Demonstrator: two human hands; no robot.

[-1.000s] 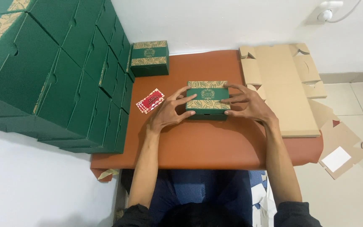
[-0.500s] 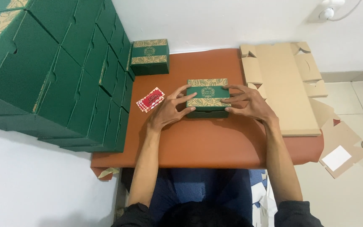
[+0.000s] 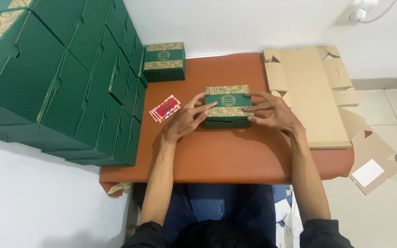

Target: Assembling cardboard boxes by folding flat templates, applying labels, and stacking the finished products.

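Green gift box (image 3: 228, 105) with gold leaf band, lid down, sits mid-table on the brown table (image 3: 235, 156), held between both hands; everything below is placed relative to it. Stack of identical green boxes (image 3: 65, 78): far left, piled on their sides, running along the table's left edge; flat brown cardboard blanks (image 3: 311, 96): just right, overhanging the table's right edge, more scraps on the floor beyond; second closed green box (image 3: 164, 61): up-left, against the wall, apart from it; left hand (image 3: 184, 120): fingers spread, tips pressing on the lid's left end and front-left corner, not clenched; right hand (image 3: 274, 112): fingers splayed, tips on the lid's right end, thumb at the front-right edge; both grips loose, open-fingered, pinching the box from the sides; small red card packet (image 3: 165, 108): left, lying flat, just beyond the left hand's fingertips, not touched.
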